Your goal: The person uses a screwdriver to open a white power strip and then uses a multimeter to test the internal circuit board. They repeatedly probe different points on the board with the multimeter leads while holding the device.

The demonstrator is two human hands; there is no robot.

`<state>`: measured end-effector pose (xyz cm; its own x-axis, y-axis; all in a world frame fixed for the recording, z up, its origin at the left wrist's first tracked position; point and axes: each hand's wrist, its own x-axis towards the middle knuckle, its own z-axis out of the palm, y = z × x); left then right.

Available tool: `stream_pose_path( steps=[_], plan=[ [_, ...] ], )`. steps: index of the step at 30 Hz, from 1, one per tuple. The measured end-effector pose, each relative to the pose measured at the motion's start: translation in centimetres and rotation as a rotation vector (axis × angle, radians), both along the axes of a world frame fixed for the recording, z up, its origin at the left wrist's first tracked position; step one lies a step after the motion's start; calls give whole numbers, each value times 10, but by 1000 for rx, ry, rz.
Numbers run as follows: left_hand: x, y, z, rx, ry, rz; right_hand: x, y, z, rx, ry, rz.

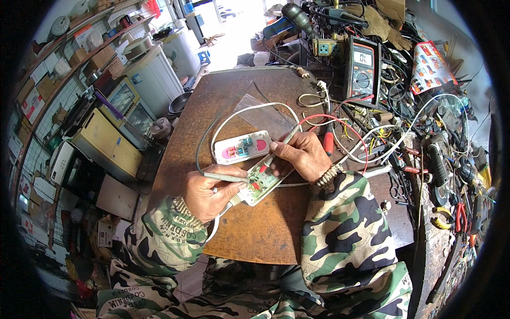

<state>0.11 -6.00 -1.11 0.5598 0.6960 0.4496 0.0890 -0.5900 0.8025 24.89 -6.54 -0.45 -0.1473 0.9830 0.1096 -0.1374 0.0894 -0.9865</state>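
My left hand (204, 194) pinches a pale multimeter probe (219, 176) with a black lead, its tip at the near-left end of a green circuit board (260, 182). In my right hand (305, 155) is a second probe (290, 134), its red lead looping right; its tip is over the board's far end, though contact cannot be made out. The board sits in an open white plastic case half (258, 201) with a white cable at its near end. Just beyond lies the other case half (218, 156), with pink and blue parts inside.
All this is on a brown wooden table (255, 234). A multimeter (362, 72) stands upright at the far right. Near it are a red-handled screwdriver (328, 141), a clear plastic bag (260, 114) and white cables. Tools and tangled wires crowd the right bench; appliances and shelves line the left.
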Motion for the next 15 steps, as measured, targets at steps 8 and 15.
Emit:
stream_pose_path(
  steps=[8,15],
  plan=[
    [-1,4,-2,45,18,-28,0,-2,2,15,6,3],
    [-3,4,3,109,56,-15,1,-1,1,8,-69,38]
  ],
)
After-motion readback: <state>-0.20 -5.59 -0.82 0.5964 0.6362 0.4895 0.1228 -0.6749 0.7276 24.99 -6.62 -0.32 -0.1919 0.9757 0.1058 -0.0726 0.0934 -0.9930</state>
